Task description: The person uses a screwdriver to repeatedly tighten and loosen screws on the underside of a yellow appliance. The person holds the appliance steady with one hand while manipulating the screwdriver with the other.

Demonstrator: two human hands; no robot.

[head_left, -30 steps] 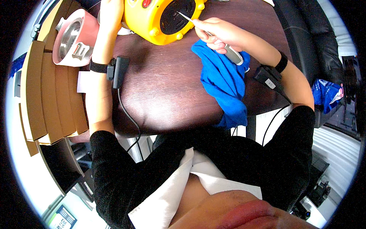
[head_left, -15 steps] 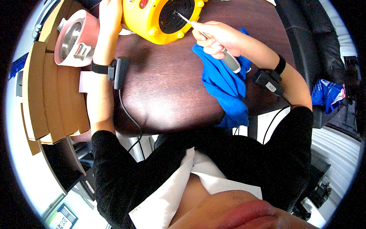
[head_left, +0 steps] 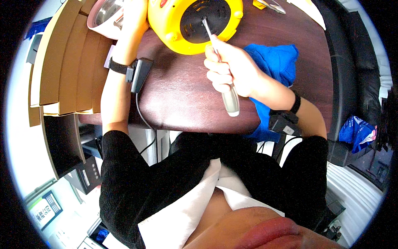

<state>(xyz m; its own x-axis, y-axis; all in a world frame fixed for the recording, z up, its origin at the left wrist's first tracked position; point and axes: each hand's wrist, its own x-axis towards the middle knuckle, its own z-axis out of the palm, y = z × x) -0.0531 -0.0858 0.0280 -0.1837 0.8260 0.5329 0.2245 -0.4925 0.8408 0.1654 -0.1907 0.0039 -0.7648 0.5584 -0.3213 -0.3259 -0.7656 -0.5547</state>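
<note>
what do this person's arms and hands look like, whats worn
The left hand and right hand show no gloves. Black sleeves end near the elbows. Each wrist has a black strap with a dark boxy device; the right device carries a small pale label. A thin dark cable runs from the left device.

Through a head-worn fisheye I look steeply down, close in; tabletop (head_left: 182,95) in upper frame, white collar (head_left: 178,209) lower.

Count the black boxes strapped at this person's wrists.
2: one black box at the left wrist, a second black box at the right wrist. Both are plainly visible.
</note>
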